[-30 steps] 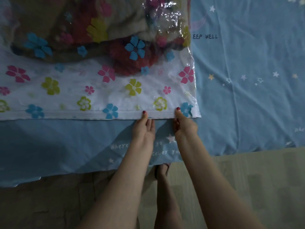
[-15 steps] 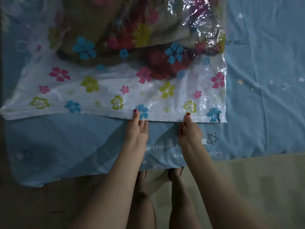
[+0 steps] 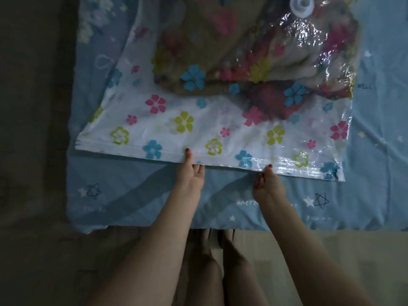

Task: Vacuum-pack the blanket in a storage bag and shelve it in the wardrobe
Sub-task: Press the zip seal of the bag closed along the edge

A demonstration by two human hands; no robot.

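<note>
**Sealing the mouth of the bag**

Dim floor on the left gives way to a pale blue bedsheet printed with stars and white lettering [image 3: 123, 195], spread over the bed at which the person stands. On it lies a clear plastic vacuum storage bag printed with pink, blue and yellow-green flowers [image 3: 167, 120], its open end facing the person and its white zip strip [image 3: 110, 145] running along the near edge.

The left hand [image 3: 191, 173] grips that edge near its middle: the thumb lies on top of the strip, while the fingers curl beneath, pinching the plastic. Further right, the right hand [image 3: 266, 184] pinches the same edge in the same way, thumb on top and fingers tucked under. The two hands are apart, with a short stretch of strip between them.

Behind the grips, well inside the bag, sits the folded brown blanket with red and pink patterning [image 3: 254, 62], filling the far right part; the flat, empty plastic lies between it and the hands. A round white air valve [image 3: 302, 5] shows at the top.

The step in hand appears to be closing the zip. Whether the strip is already pressed shut cannot be told. Next would likely come running the pinch along its whole length, both corners included, before drawing out the air.
</note>
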